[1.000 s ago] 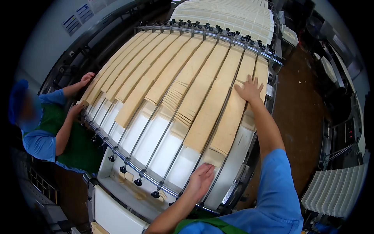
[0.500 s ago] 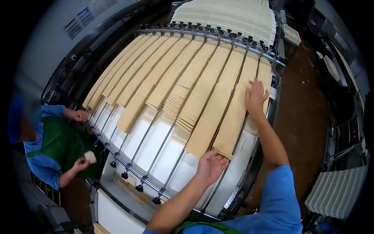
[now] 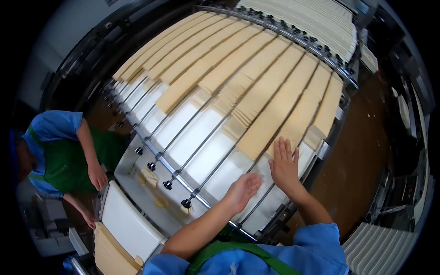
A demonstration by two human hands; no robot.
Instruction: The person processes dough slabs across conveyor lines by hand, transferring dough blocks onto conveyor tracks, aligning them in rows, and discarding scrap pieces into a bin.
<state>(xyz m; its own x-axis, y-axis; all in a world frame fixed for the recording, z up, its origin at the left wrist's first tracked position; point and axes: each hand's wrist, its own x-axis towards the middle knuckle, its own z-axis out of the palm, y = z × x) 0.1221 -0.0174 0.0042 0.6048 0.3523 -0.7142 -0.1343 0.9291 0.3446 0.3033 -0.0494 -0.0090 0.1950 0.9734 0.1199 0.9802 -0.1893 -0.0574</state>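
Right hand (image 3: 285,162) and left hand (image 3: 245,189) both reach beyond the near rail (image 3: 188,184), towards its right end, and neither grips anything. On the right hand the fingers are straight and slightly spread, back upward, with their tips over the near end of a row of pale yellow slices (image 3: 299,117); whether they press on it, I cannot tell. That row runs away from the near rail, ahead of the hand. Closer to the near rail, the left hand is loosely open, palm turned inward, above the white belt (image 3: 217,149) and apart from the slices.

Just left of the right hand's row, a neighbouring row (image 3: 270,119) ends short of the near rail, ahead of the left hand's fingertips. Thin rods (image 3: 201,145) run from the near rail between the rows. On the rail's near side, loose pieces (image 3: 149,176) lie in a trough. Further out on that side, a co-worker's hand (image 3: 89,220) is near a slice stack (image 3: 110,250).
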